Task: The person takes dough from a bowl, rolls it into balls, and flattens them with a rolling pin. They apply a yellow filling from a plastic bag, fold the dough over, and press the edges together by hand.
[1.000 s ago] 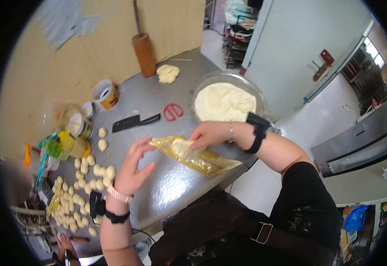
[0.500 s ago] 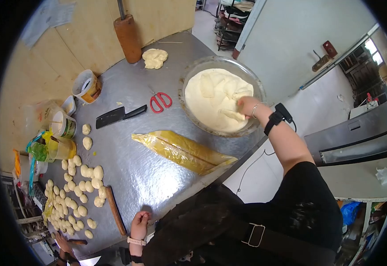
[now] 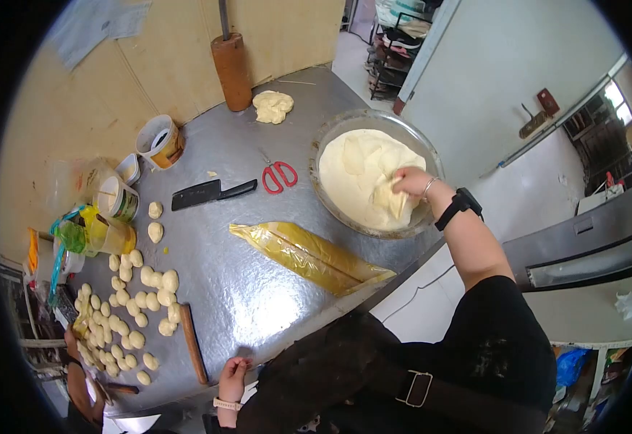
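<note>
My right hand (image 3: 411, 182) is in the large metal bowl (image 3: 321, 189), its fingers closed on a flat piece of dough (image 3: 389, 197) above the pale flour (image 3: 352, 189). My left hand (image 3: 234, 375) rests at the table's front edge, fingers curled with the thumb near them; whether anything small is between them is hidden. A yellow wrapped bundle (image 3: 309, 257) lies on the table between my hands. Beyond it are red-handled scissors (image 3: 279, 177) and a black cleaver (image 3: 197, 195).
Many dough balls (image 3: 137, 340) lie at the left, beside a wooden rolling pin (image 3: 194, 343). Tubs (image 3: 160, 142) line the wall. A dough lump (image 3: 272, 106) sits by a wooden roller (image 3: 231, 74). A co-worker's arm (image 3: 79, 383) shows at the lower left.
My right hand has lifted the dough piece, which now hangs tilted from my fingers. The view has shifted slightly. At the lower left, the co-worker's hand has moved up beside the dough balls.
</note>
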{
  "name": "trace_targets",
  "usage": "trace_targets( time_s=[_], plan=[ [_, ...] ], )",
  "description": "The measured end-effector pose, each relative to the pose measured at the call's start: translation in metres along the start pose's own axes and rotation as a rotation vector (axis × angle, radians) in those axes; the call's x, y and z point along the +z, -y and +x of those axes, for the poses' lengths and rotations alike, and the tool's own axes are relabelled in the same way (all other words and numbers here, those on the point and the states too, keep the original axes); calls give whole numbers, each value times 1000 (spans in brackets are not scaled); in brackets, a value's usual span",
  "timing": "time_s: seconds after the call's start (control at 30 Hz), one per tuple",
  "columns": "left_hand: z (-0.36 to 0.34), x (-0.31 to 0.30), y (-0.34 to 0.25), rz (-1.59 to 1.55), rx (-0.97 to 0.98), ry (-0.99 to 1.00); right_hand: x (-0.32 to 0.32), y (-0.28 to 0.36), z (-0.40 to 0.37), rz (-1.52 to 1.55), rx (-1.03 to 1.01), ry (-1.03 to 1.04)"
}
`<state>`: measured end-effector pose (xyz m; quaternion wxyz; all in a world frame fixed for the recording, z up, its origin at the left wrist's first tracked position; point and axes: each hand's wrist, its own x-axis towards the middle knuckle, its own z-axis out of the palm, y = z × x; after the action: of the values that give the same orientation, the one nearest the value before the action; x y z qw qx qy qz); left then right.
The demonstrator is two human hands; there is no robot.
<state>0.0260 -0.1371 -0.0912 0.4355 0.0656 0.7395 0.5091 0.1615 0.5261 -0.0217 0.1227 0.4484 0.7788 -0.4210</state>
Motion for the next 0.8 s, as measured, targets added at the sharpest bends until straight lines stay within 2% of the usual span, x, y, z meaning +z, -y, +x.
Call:
trace_targets(
  time_s=[0.03,0.07,0.13,0.23,0.27,0.37,0.47,0.57,0.67,0.77,0.8],
  plan=[
    [-2,0,5,-29,-8,3,-6,4,5,35,-100,-63],
    [0,-2,16,-117,-9,-10,-2,8,9,-84,-247,-71],
    [-3,2,10,-92,-17,-33,15,38,7,-309,-547,-88],
    [2,1,13,-16,19,-61,36,60,22,445,-247,100],
    [3,1,14,-17,26,-64,42,54,51,312,-214,56],
    [-4,1,13,61,0,-88,100,35,71,-231,-443,-84],
    [-9,-6,21,22,-7,-124,80,46,53,-181,-516,57],
    [-17,-6,22,-13,2,-134,57,48,56,-11,-464,-215],
    [-14,-9,11,146,18,-153,47,73,37,295,-344,283],
    [-3,-4,-6,198,14,-144,47,57,81,564,-122,-115],
    [0,0,-16,195,29,-148,57,58,84,-27,-54,-163]
  ],
)
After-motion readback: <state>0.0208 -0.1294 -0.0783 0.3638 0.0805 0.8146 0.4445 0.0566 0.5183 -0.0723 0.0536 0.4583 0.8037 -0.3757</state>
